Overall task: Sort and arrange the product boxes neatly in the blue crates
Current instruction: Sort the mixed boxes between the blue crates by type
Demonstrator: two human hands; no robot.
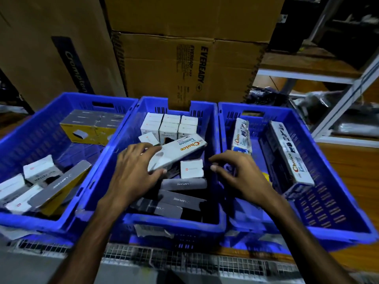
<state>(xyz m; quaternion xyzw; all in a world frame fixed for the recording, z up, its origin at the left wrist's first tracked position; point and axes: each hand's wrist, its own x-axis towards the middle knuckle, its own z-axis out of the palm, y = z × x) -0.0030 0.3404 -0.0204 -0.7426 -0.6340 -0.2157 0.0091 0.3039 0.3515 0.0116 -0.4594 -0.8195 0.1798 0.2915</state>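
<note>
Three blue crates stand side by side: left crate (37, 220), middle crate (174, 222), right crate (338, 226). In the middle crate my left hand (133, 167) grips a long white Choice box (180, 150), thumb under its near end, fingers over its top. My right hand (240, 171) hovers over the middle crate's right wall with relaxed fingers, holding nothing, just right of a small white box (191, 168). Grey Lapcare boxes (180, 198) lie below the hands. Small white boxes (170, 126) stand in rows at the middle crate's back.
Two long Choice boxes (291, 152) lean in the right crate. The left crate holds yellow-grey boxes (90, 128) at the back and mixed white and grey boxes (41, 185) in front. Large cardboard cartons (184, 64) stand behind. Metal shelving (336, 99) is at right.
</note>
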